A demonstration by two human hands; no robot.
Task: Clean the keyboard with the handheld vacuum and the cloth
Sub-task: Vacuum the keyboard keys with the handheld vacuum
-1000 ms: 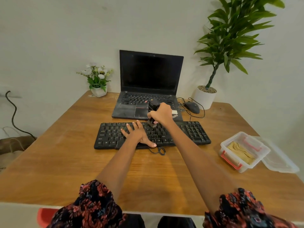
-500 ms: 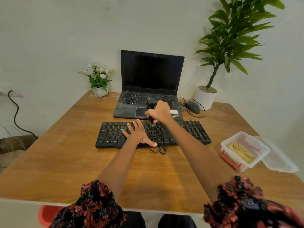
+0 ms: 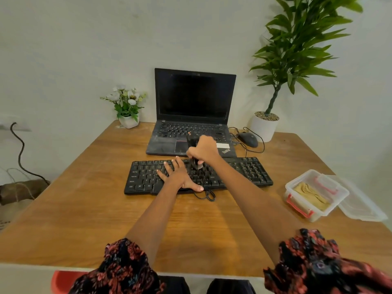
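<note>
Wooden table [image 3: 84, 219] fills the view. Near edge: floral sleeves at 5 and 7 o'clock, both forearms reaching toward 12. Flat black wired keyboard [image 3: 250, 172] lies mid-table, long axis running 9 to 3 o'clock, its cable looped at the near edge. Left hand [image 3: 178, 176] lies flat on the keys left of centre, fingers straight and spread, pointing to 11, thumb out along the near edge. Right hand [image 3: 204, 150] is fisted around the small black handheld vacuum [image 3: 192, 141], held upright, long axis vertical, brush nozzle pointing down onto the centre keys, just right of the left fingertips. At 3 o'clock, clear plastic box with red clips [image 3: 297, 200] holds the folded tan cloth [image 3: 310, 195], loose lid beside it. Farther: open black laptop [image 3: 195, 96], dark screen; black mouse [image 3: 248, 139] at 1; white flowers in a pot [image 3: 127, 105] at 11; tall green plant in a white pot [image 3: 297, 45] at 2.
</note>
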